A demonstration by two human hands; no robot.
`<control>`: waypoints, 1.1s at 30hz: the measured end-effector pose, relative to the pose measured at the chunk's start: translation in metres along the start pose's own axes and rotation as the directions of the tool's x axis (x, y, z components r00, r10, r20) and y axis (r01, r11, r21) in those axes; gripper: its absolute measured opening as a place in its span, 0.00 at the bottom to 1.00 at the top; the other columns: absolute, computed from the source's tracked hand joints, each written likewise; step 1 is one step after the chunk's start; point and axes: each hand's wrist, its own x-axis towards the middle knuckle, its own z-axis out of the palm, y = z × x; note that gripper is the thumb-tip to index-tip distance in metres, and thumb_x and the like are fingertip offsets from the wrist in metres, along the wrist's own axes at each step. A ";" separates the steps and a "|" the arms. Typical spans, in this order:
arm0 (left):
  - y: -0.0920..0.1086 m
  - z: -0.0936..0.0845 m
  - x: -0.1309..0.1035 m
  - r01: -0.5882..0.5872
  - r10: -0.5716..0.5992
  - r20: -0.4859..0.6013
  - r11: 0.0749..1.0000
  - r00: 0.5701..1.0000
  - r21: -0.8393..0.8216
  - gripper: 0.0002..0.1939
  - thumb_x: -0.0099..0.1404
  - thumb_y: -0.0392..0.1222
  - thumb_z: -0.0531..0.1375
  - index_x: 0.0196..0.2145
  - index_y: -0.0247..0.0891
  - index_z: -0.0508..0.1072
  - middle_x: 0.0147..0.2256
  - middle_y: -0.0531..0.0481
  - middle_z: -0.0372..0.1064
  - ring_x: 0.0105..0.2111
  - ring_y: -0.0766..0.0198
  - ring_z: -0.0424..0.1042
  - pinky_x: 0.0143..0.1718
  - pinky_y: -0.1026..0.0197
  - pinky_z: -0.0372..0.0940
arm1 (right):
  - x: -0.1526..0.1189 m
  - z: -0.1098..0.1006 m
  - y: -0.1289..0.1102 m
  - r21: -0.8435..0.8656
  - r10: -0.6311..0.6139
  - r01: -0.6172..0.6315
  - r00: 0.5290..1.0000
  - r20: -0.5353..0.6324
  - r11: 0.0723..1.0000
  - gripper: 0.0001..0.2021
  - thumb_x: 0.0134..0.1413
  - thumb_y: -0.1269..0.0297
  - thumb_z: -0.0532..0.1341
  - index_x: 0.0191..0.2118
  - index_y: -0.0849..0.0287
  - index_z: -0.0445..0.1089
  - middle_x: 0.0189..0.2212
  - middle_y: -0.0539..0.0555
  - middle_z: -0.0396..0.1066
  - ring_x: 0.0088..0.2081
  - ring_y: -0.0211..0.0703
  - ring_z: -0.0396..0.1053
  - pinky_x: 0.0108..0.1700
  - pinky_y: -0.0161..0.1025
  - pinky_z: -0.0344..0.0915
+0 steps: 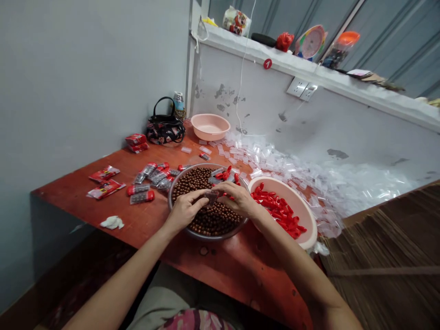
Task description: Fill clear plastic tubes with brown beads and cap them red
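Between my two hands is a small clear plastic box [212, 198] that looks dark with its contents. My left hand [187, 210] pinches its left end. Fingers of my right hand [237, 198] close around the other end, partly hiding it. Both hands are above a metal basin [171, 201] full of small brown balls [195, 181]. Several red caps [225, 174] and clear boxes [217, 172] lie on the balls at the basin's far right. Beside my right wrist, a pale pink basin [311, 229] holds many red caps [280, 211].
Filled boxes with red ends [142, 197] lie left on the red table [144, 233], near red packets [105, 188] and a crumpled white tissue [112, 222]. A flowered bag [165, 130] and pink bowl [210, 128] stand behind. Clear boxes [309, 178] heap along the wall; cardboard [381, 256] is at right.
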 end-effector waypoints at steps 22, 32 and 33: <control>-0.004 0.002 -0.001 0.163 -0.204 -0.029 0.855 0.979 -0.493 0.18 0.57 0.48 0.58 0.42 0.34 0.66 0.41 0.44 0.70 0.39 0.57 0.71 0.41 0.50 0.69 | -0.017 -0.008 0.041 -0.662 0.531 -0.341 0.841 0.101 0.667 0.09 0.52 0.65 0.55 0.38 0.57 0.70 0.36 0.56 0.71 0.39 0.47 0.67 0.35 0.37 0.61; -0.003 0.002 -0.002 0.136 -0.170 -0.053 0.910 0.984 -0.391 0.18 0.57 0.49 0.58 0.42 0.35 0.69 0.39 0.44 0.72 0.37 0.58 0.72 0.40 0.55 0.69 | -0.016 0.003 0.036 -0.722 0.383 -0.156 0.910 0.161 0.674 0.10 0.56 0.63 0.52 0.38 0.59 0.68 0.37 0.57 0.68 0.40 0.45 0.63 0.37 0.37 0.59; -0.002 0.002 -0.002 0.133 -0.166 -0.053 0.913 0.985 -0.386 0.18 0.57 0.49 0.58 0.42 0.35 0.69 0.40 0.44 0.72 0.37 0.58 0.72 0.40 0.56 0.69 | -0.015 0.005 0.036 -0.734 0.369 -0.132 0.914 0.171 0.667 0.10 0.57 0.64 0.52 0.37 0.60 0.68 0.36 0.57 0.67 0.39 0.45 0.63 0.37 0.38 0.59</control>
